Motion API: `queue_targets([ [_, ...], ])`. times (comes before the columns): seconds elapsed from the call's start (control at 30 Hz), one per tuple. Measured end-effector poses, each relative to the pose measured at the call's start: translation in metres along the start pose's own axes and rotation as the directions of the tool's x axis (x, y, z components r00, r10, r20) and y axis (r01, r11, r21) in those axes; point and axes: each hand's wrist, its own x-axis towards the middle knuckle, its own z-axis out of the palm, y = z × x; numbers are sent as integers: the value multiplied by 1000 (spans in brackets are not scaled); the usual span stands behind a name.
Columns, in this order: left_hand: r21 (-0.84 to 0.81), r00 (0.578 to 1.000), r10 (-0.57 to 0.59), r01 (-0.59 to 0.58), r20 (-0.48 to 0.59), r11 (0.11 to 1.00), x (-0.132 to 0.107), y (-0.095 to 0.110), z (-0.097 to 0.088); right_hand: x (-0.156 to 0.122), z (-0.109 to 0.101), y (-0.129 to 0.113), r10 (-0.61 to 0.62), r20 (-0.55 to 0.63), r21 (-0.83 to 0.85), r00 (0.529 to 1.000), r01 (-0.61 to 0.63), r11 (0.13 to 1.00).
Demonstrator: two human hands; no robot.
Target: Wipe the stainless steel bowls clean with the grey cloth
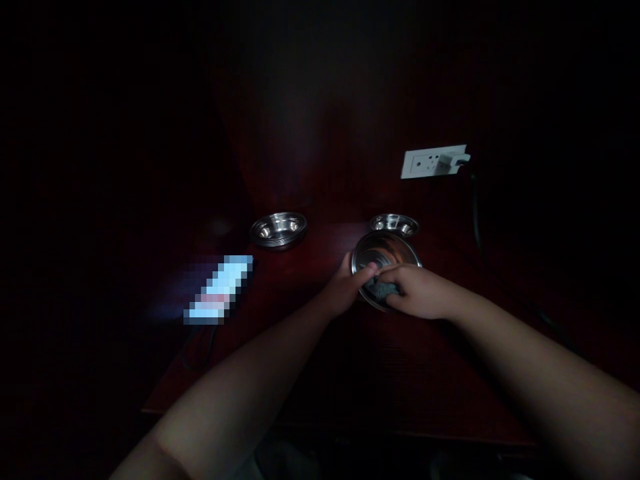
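Note:
A shiny metal bowl (400,248) is tilted toward me above the dark red table. My left hand (349,285) grips its left rim, thumb over the edge and fingers behind. Inside the bowl, my right hand (417,288) is closed on a grey-green cloth (383,289) pressed against the inner wall. Part of the cloth is hidden under the fingers. Just behind the held bowl sits another metal bowl (394,223). Farther left, a stack of metal bowls (279,230) rests on the table.
A lit, pixelated phone-like screen (220,290) lies at the left, with a thin cable near it. On the back surface is a white socket plate (423,163) with a plugged-in charger (453,160); its dark cord hangs down on the right. The table's front edge (425,437) runs below my arms.

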Motion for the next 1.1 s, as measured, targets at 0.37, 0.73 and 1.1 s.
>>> queue_targets([
  [0.37, -15, 999, 33, -32, 28, 999, -2, 1, 3, 1, 2, 3, -21, -30, 90, 999, 23, 996],
  [0.73, 1, 1000, 8, -8, -1, 1000, -1, 1, 3, 1, 4, 5, -10, -12, 75, 1000, 11, 997],
  [1.1, -18, 999, 44, -44, -4, 999, 5, -4, 2, 1, 4, 5, 3, 4, 66, 1000, -3, 998],
])
